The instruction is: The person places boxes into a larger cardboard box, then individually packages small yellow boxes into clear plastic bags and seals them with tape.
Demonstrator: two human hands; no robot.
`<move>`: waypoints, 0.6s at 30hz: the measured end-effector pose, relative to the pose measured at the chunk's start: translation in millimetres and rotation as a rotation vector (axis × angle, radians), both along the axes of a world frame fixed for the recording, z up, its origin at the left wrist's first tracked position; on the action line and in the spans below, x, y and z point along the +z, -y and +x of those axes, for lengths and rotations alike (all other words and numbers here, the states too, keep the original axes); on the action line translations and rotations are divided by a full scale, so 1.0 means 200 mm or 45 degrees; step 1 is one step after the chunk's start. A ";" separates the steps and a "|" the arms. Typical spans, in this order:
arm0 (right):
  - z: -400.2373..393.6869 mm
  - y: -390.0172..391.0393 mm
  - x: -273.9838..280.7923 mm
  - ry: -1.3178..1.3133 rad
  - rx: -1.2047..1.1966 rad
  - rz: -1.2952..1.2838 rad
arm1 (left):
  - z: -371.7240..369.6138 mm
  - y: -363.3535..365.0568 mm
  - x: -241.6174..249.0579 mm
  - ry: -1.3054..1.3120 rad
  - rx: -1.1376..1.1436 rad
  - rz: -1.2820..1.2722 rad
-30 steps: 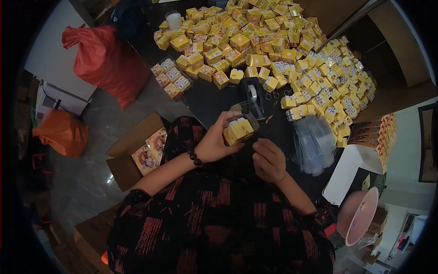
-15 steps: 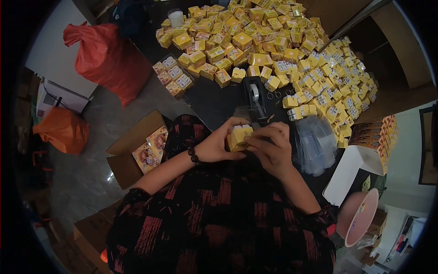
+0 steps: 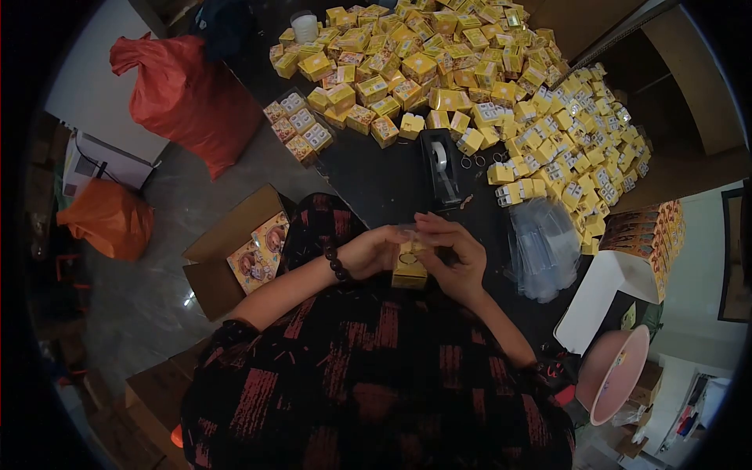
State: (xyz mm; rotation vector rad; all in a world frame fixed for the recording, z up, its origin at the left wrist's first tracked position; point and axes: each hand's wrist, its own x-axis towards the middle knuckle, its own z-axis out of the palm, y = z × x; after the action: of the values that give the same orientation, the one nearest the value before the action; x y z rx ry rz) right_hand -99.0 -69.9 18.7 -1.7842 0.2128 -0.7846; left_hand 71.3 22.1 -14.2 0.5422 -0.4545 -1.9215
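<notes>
Close in front of my body, a small yellow box point(image 3: 409, 277) is held between both hands. A ring-shaped detail shows on its upper face. My left hand point(image 3: 371, 251) grips it from the left side, fingers closed around the far end. From the right, my right hand point(image 3: 458, 262) has its thumb against the box and its fingers bent over the far end, hiding that part. Something thin and clear glints by the fingertips. Beyond the hands, a black tape dispenser point(image 3: 440, 168) stands on the dark table point(image 3: 364, 168), with loose metal rings point(image 3: 468, 162) beside it.
Piles of yellow boxes point(image 3: 419, 66) cover the table's far side. At right are clear plastic bags point(image 3: 542, 251), a display carton point(image 3: 599, 294) and a pink basin point(image 3: 615, 376). On the left stand a red sack point(image 3: 184, 102), an orange bag point(image 3: 107, 219) and an open cardboard box point(image 3: 205, 274).
The yellow box has turned in my hands and moved slightly nearer my body. My right hand has shifted left, its fingers now over the box's far end.
</notes>
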 end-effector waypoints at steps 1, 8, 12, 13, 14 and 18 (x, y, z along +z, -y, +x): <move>0.01 -0.02 0.00 0.054 -0.097 0.139 | 0.00 -0.01 0.03 -0.041 -0.009 0.038; -0.02 0.03 0.08 -0.168 -0.030 0.116 | 0.00 0.01 0.09 0.364 -0.032 -0.213; 0.00 -0.01 0.15 -0.319 -0.144 0.155 | 0.00 0.01 0.08 0.462 0.043 -0.265; 0.00 0.00 0.14 -0.303 -0.160 0.206 | 0.00 0.01 0.08 0.482 0.016 -0.279; 0.00 0.00 0.13 -0.286 -0.173 0.258 | 0.01 0.02 0.08 0.502 -0.010 -0.292; -0.04 0.03 0.10 -0.237 -0.084 0.225 | 0.01 0.02 0.09 0.579 -0.040 -0.305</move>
State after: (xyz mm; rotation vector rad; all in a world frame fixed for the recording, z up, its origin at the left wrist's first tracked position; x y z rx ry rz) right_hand -106.6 -76.1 38.8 -1.6888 0.4527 -0.6258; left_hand 72.9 18.2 2.9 0.8173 -0.9753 -1.7360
